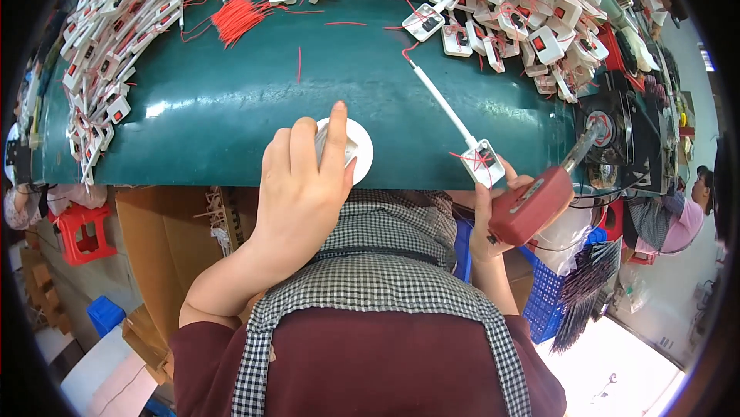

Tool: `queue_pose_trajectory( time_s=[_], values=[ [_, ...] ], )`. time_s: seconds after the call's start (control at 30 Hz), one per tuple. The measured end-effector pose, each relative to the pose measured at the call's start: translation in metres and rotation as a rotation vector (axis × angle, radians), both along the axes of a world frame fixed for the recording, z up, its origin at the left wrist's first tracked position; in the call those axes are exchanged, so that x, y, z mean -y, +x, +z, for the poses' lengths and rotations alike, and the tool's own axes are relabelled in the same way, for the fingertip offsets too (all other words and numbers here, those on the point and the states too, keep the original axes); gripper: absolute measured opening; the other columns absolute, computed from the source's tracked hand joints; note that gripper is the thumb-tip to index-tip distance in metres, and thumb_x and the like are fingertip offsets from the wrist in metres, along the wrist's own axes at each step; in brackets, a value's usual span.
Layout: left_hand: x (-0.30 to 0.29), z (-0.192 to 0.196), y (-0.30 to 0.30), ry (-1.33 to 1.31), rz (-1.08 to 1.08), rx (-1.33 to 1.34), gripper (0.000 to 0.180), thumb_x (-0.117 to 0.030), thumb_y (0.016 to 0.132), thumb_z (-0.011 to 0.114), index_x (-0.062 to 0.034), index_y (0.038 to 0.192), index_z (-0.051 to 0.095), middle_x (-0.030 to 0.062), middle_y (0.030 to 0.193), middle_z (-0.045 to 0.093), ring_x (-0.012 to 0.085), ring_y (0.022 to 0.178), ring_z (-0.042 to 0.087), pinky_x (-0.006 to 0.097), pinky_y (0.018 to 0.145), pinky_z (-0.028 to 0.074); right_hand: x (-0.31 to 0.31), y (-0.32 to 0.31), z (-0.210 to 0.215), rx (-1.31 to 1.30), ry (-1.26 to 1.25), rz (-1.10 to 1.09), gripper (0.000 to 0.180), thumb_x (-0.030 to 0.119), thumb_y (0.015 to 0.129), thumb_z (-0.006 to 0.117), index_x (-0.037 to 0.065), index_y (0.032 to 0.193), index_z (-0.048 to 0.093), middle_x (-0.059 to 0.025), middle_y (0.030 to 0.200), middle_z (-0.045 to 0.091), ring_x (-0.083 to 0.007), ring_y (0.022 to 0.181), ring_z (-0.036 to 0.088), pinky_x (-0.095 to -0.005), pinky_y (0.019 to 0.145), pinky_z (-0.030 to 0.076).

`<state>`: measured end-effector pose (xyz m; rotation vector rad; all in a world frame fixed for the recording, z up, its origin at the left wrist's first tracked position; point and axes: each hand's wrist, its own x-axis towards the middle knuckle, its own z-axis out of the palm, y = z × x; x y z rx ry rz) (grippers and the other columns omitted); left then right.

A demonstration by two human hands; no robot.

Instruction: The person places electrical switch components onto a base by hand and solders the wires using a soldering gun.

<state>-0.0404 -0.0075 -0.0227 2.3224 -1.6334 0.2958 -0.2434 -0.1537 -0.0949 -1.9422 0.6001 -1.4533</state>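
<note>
At the near edge of the dark green worktable point(231, 109), the left hand point(304, 186) lies over a round white plastic disc with a grey part on top point(361, 147); its fingers are pressed together, the forefinger stretched straight across the grey part and pinning it down. The right hand point(493, 220) is wrapped shut around the red body of a powered screwdriver point(536, 203), whose metal tip points up and away from the table edge. Just beside it lies a small white switch housing with red wires and a long white stem point(482, 161), touching the thumb.

This looks like the holding step of an assembly; the next move would call for bringing the tool tip squarely over the pinned piece.

Farther off, loose red wire bundles point(235, 18) lie mid-table, and heaps of white switch housings with red buttons point(532, 24) crowd the far rim and both sides. Nothing lies between the hands.
</note>
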Motion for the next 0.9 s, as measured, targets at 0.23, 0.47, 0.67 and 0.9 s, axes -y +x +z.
queue_pose_trajectory(
  time_s=[0.23, 0.47, 0.67, 0.9],
  values=[
    [0.002, 0.014, -0.006, 0.020, -0.023, -0.022, 0.067, -0.032, 0.073, 0.072, 0.0049, 0.125, 0.051, 0.0188, 0.123, 0.048, 0.0298, 0.105, 0.050, 0.042, 0.088, 0.042, -0.016, -0.017, 0.025, -0.268, 0.395, 0.089, 0.036, 0.007, 0.081, 0.069, -0.005, 0.106, 0.045, -0.0175, 0.131, 0.043, -0.0266, 0.114, 0.052, -0.0340, 0.094, 0.043],
    [-0.034, 0.076, 0.003, -0.457, -0.296, -0.159, 0.053, -0.010, 0.068, 0.072, 0.0091, 0.114, 0.054, 0.0249, 0.108, 0.060, 0.0371, 0.098, 0.060, 0.043, 0.083, 0.051, -0.011, 0.040, 0.093, -0.199, 0.283, 0.677, 0.039, 0.001, 0.075, 0.075, 0.007, 0.096, 0.044, -0.0155, 0.114, 0.059, -0.0180, 0.089, 0.062, -0.0290, 0.080, 0.048],
    [-0.023, 0.066, 0.020, 0.078, -0.388, -0.943, 0.094, 0.003, 0.063, 0.073, -0.0033, 0.144, 0.027, 0.0199, 0.133, 0.046, 0.0347, 0.120, 0.048, 0.039, 0.098, 0.041, -0.002, 0.063, 0.072, -0.340, 0.173, 1.007, 0.083, 0.004, 0.070, 0.081, 0.011, 0.129, 0.023, -0.0083, 0.093, 0.055, -0.0258, 0.096, 0.062, -0.0304, 0.071, 0.049],
    [-0.031, 0.017, 0.011, -0.029, -0.570, -1.234, 0.099, 0.002, 0.066, 0.076, -0.0057, 0.148, 0.021, 0.0150, 0.140, 0.038, 0.0264, 0.127, 0.041, 0.033, 0.099, 0.040, -0.015, 0.083, 0.079, -0.042, 0.262, 0.894, 0.118, -0.002, 0.070, 0.078, 0.011, 0.147, -0.011, -0.0140, 0.103, 0.053, -0.0289, 0.104, 0.060, -0.0285, 0.067, 0.057]
  ],
)
